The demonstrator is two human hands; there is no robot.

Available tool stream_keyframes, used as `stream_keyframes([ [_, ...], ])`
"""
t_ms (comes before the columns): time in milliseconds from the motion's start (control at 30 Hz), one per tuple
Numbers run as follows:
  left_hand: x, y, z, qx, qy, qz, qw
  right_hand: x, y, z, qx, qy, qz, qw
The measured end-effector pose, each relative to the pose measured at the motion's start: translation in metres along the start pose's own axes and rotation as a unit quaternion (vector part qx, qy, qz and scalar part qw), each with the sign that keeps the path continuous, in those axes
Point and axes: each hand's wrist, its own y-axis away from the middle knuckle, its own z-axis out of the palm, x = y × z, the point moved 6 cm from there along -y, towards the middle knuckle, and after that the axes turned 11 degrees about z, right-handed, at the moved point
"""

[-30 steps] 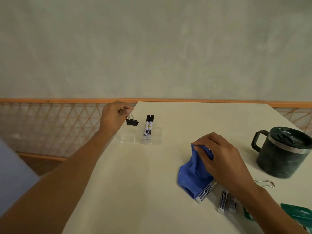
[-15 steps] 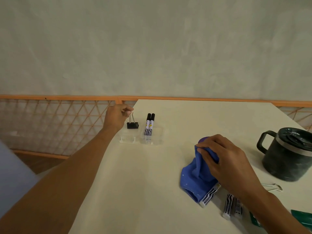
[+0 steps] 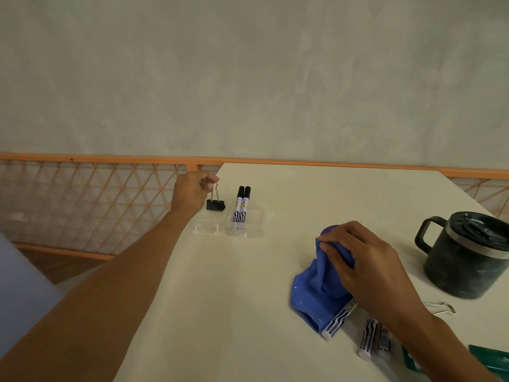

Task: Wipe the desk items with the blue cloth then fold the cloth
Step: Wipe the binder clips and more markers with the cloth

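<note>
Watching remotely, I log the left hand (image 3: 192, 195) at centre left, thumb and fingers pinching the thin wire loop of a small black metal binder clip (image 3: 215, 205), which dangles just above the left pocket of a clear moulded plastic tray (image 3: 205, 230). I judge it's held by the loop to drop in cleanly. Two black-capped white markers (image 3: 241, 208) lie side by side in the right pocket. At lower right, the right hand (image 3: 366, 268) has its fingers curled round the soft, bunched blue cloth (image 3: 311, 293), which is draped over a zebra-printed white marker (image 3: 338, 319), likely the next wipe. More loose markers (image 3: 369, 337) lie beside it on the matte cream desk (image 3: 248, 299). A dark lidded mug (image 3: 465, 257) stands at the right edge.
</note>
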Motion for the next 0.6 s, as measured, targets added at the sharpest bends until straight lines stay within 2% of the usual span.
stream_keyframes([
  [333, -0.006, 0.004, -0.007, 0.027, -0.027, -0.003, 0.999, 0.001, -0.003, -0.006, 0.01, -0.003, 0.007, 1.0],
  [500, 0.015, 0.033, -0.021, 0.101, -0.021, -0.011, 0.995, 0.012, -0.009, -0.02, 0.032, -0.045, 0.087, 0.995],
  [600, 0.041, 0.061, -0.017, 0.105, 0.022, -0.012, 0.994, 0.023, -0.012, -0.027, 0.019, -0.088, 0.154, 0.984],
])
